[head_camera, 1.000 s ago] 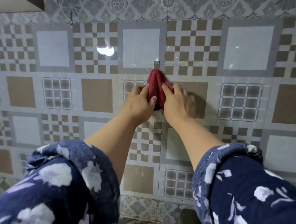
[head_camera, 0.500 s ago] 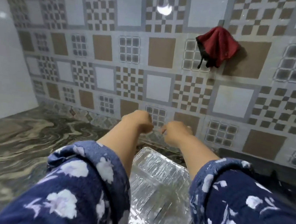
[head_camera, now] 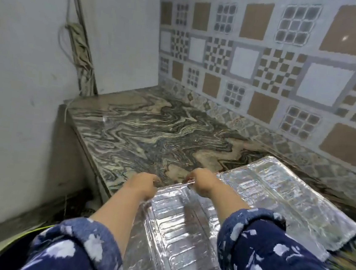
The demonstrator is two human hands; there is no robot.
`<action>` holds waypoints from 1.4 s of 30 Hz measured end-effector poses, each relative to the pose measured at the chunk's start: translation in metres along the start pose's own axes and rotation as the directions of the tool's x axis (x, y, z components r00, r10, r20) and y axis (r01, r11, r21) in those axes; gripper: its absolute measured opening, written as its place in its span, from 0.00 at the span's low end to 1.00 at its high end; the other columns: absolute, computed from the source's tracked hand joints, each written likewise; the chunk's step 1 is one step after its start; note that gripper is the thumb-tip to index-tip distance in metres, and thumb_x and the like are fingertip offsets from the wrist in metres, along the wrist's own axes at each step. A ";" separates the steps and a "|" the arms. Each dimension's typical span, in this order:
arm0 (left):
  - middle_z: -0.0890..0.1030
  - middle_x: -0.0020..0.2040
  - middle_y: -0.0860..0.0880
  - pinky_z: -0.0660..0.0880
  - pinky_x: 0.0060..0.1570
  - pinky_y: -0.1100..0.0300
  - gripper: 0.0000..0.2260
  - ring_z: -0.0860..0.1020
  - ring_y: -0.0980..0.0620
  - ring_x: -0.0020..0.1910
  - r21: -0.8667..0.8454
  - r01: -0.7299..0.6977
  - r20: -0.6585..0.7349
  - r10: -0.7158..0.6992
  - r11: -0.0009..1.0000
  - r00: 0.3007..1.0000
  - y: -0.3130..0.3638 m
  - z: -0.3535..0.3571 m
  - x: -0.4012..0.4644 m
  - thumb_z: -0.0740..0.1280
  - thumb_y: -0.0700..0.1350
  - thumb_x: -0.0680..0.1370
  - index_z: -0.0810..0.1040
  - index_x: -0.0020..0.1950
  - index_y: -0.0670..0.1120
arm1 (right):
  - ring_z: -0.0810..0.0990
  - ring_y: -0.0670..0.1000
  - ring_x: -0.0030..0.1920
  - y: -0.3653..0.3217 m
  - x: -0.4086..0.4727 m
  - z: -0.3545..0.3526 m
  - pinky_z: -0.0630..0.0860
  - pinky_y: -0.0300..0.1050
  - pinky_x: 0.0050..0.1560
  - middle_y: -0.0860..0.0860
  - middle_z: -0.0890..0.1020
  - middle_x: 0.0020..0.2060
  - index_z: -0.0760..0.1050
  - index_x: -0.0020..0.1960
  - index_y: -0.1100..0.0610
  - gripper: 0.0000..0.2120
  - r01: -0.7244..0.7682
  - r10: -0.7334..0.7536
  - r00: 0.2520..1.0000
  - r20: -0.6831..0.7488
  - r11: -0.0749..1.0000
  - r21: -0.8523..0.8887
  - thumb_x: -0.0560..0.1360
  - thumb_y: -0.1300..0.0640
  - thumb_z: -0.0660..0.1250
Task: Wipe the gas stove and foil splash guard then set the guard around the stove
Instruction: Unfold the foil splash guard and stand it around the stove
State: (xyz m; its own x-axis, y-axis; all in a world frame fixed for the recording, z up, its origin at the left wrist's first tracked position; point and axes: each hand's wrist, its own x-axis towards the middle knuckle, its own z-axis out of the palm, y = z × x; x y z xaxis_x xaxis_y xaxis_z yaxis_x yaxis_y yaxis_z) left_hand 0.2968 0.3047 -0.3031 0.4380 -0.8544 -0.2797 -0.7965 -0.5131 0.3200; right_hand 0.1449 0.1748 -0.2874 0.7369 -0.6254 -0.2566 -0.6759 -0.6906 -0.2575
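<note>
Both hands grip the far edge of the foil guard (head_camera: 184, 234): the left hand (head_camera: 143, 184) is curled shut at its left corner, the right hand (head_camera: 203, 181) pinched on the rim. The guard lies flat on the near right of the counter (head_camera: 139, 135), a crinkled, shiny sheet of ribbed, hinged panels. No stove is in view, so standing the guard around it seems left to do. The counter is glossy swirled stone.

I'm looking at a home kitchen corner. A swirled marble-pattern table (head_camera: 142, 131) runs along a backsplash of patterned brown, white and checkered tiles (head_camera: 268, 63), and an embossed foil splash guard (head_camera: 276, 193) lies on it. Loose wires (head_camera: 79, 43) hang down the plain white side wall (head_camera: 18, 74).
</note>
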 end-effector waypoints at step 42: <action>0.79 0.51 0.51 0.62 0.50 0.54 0.07 0.75 0.48 0.55 0.035 0.031 -0.820 0.011 0.999 0.573 0.036 -0.195 -0.054 0.66 0.51 0.78 0.82 0.53 0.56 | 0.80 0.53 0.55 -0.078 -0.012 -0.178 0.72 0.53 0.61 0.49 0.85 0.49 0.82 0.48 0.45 0.08 0.256 -0.098 0.708 -0.699 0.958 0.125 0.77 0.53 0.65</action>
State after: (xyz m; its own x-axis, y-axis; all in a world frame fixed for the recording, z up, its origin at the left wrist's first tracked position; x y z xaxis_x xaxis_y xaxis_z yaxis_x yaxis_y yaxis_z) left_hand 0.3255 0.3163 -0.1000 0.5838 -0.5627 0.5853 -0.7967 -0.5359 0.2794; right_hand 0.1920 0.1718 -0.0982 0.5997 -0.6288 0.4950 -0.4608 -0.7770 -0.4288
